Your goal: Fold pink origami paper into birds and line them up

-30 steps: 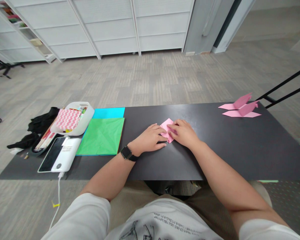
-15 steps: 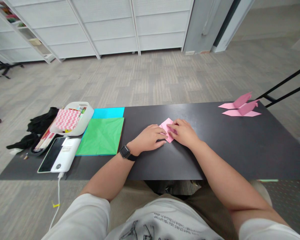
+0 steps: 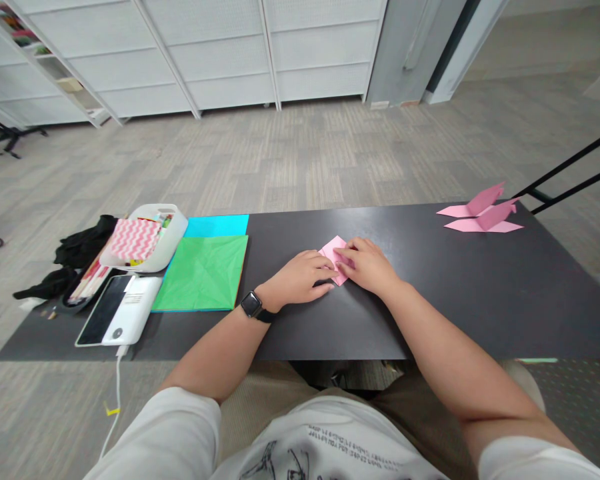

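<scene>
A small folded piece of pink origami paper [image 3: 337, 245] lies on the dark table in front of me, turned with one corner pointing away. My left hand [image 3: 303, 279], with a black watch at the wrist, holds its left side under bent fingers, the thumb lower and nearer me. From the right, my right hand [image 3: 367, 265] grips the paper, thumb and fingertips drawn together on it. Fingers cover parts of both sides, so some folds are hidden. Two pink paper cranes [image 3: 484, 225] stand at the far right.
Left of my hands lie green paper sheets [image 3: 205, 273] over blue paper [image 3: 220, 225]. Further left are a white basket [image 3: 173, 247] with a pink-patterned item, a phone [image 3: 107, 310] beside a white power bank [image 3: 137, 310] with a cable, and black cloth [image 3: 83, 240].
My left hand's fingertips and thumb have shifted very slightly to the right and toward me along the paper. My right hand and the paper look almost the same.
</scene>
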Motion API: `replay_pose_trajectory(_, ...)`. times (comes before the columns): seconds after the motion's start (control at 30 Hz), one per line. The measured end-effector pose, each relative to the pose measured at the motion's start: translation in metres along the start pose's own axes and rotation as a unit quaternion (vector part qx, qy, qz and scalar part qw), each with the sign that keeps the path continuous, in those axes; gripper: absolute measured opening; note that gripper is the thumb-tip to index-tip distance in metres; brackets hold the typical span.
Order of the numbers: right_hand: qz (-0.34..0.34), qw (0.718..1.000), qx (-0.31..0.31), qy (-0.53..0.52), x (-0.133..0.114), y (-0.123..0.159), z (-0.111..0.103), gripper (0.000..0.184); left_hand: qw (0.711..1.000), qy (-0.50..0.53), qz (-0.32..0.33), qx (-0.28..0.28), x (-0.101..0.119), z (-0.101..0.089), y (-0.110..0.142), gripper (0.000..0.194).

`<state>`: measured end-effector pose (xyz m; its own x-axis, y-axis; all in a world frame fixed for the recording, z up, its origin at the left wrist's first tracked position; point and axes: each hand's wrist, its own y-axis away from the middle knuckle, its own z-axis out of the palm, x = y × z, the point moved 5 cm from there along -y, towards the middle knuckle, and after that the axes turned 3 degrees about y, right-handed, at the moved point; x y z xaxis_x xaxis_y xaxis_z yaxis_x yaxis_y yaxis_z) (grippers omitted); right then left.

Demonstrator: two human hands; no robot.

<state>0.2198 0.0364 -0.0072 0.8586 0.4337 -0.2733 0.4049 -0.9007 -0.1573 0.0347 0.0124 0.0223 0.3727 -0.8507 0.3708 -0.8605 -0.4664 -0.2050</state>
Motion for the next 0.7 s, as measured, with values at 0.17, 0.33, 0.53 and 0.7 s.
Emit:
replay_pose_trajectory(0.17, 0.000, 1.000, 0.001, 0.000, 0.0000, 0.0005, -0.0002, 0.035, 0.999, -0.039, -0.022, -0.026, -0.0001, 0.0013, 0.0045, 0.031)
replay_pose_trajectory(0.33, 0.000, 1.000, 0.002, 0.003, 0.0002, 0.0006, 0.0004, 0.033, 0.999, -0.015, -0.026, -0.033, 0.0035, -0.0014, 0.0081, 0.029)
replay_pose_trajectory(0.53, 0.005, 1.000, 0.001, -0.002, 0.0017, 0.0008, 0.0015, 0.035, 1.000, 0.013, 0.000, -0.022, 0.0052, -0.0038, 0.0050, 0.025)
replay_pose_trajectory(0.7, 0.002, 1.000, -0.007, -0.003, 0.0016, 0.0012, 0.0005, 0.039, 0.999, -0.022, -0.037, 0.000, -0.0033, -0.0023, 0.0058, 0.030)
